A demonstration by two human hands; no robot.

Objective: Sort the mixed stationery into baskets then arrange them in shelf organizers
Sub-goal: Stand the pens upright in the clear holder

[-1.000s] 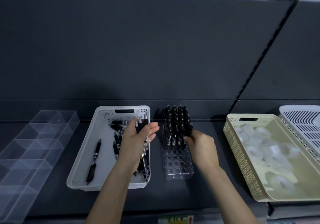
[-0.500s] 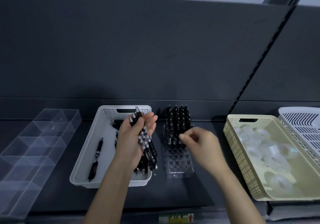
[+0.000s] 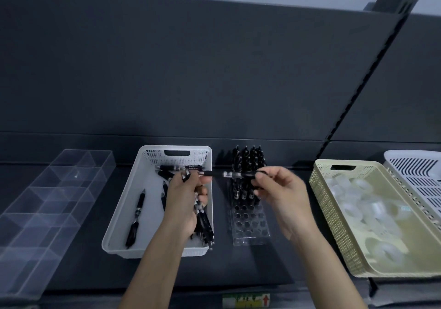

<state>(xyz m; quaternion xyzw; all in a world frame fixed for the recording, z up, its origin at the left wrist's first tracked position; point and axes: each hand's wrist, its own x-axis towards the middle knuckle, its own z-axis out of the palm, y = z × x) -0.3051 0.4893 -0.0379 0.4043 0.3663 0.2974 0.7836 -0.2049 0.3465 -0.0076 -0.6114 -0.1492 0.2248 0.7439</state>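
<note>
My left hand (image 3: 185,203) grips a bundle of black pens (image 3: 204,222) over the right side of the white basket (image 3: 124,213). My right hand (image 3: 281,194) pinches the end of one black pen (image 3: 229,174), which lies level between both hands; its other end is at my left fingers. Below it stands a clear pen holder (image 3: 249,225) with several black pens upright in its far rows and bare holes in front. Loose pens lie in the white basket, one (image 3: 136,218) at the left.
A clear divided organizer (image 3: 45,203) lies at the left of the dark shelf. A beige basket (image 3: 334,213) with tape rolls (image 3: 372,208) sits at the right, and a white slotted basket (image 3: 420,175) beyond it. A dark back panel rises behind.
My right hand has come left from the holder and now pinches one pen drawn sideways out of the bundle. My left hand dropped a little with the bundle.
</note>
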